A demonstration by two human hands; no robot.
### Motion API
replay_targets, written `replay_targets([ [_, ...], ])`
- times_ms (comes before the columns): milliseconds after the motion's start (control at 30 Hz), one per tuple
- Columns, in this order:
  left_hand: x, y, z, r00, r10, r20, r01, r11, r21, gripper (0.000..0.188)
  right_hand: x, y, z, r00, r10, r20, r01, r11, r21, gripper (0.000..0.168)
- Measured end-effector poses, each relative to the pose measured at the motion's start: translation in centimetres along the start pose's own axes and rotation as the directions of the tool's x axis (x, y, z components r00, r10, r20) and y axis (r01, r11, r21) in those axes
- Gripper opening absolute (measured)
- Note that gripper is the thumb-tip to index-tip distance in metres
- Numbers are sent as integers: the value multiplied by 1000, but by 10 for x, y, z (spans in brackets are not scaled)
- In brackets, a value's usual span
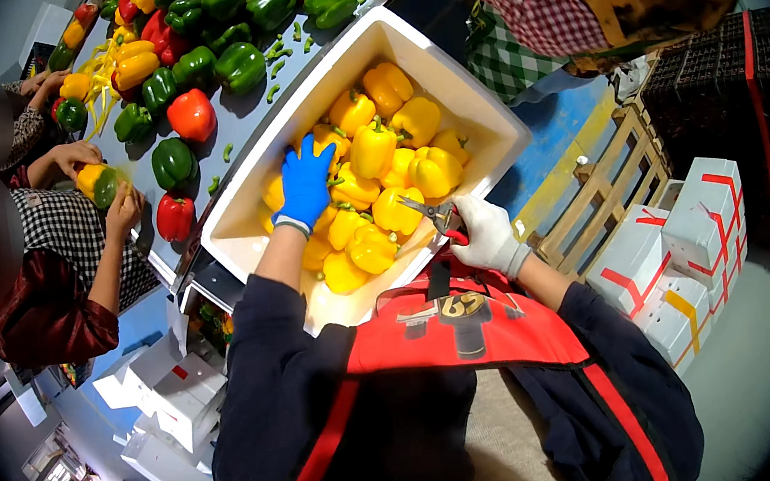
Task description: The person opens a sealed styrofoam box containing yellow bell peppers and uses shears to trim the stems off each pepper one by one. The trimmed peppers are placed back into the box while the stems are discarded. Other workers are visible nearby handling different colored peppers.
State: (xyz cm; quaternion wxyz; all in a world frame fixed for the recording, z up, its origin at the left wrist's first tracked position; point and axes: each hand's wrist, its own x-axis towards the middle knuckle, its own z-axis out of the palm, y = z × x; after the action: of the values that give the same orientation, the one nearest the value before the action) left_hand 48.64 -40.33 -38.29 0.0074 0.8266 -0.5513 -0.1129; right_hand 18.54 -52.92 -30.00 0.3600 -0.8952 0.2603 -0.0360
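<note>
A white foam box before me holds many yellow bell peppers, several with green stems. My left hand, in a blue glove, lies over the peppers at the box's left side, fingers spread; whether it grips one underneath cannot be told. In a white glove, my right hand holds pruning snips with red handles at the box's near right edge. The snips' blades are apart and point left, over a yellow pepper.
Green, red and yellow peppers lie on a table beyond the box, with cut green stems. People work at left and upper right; one holds a yellow and a green pepper. A wooden pallet and taped white boxes are at right.
</note>
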Motion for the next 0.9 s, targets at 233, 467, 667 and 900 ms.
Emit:
replay_targets([
  [233,7,-20,-2,996,-75,44,87,867,-491,66,-9,4,15,990,31,-134,-33,999,-11,46],
  [467,-72,-13,-5,947,-77,311,140,-773,-619,75,-12,3,19,988,41,-147,-45,999,-21,45],
  [667,-124,15,14,992,-107,67,-80,-945,-319,80,-15,9,27,984,12,-176,-22,998,-54,49],
  [900,-153,19,-18,964,-213,157,-131,-900,-416,72,-21,-37,18,999,32,-21,-27,972,235,59],
])
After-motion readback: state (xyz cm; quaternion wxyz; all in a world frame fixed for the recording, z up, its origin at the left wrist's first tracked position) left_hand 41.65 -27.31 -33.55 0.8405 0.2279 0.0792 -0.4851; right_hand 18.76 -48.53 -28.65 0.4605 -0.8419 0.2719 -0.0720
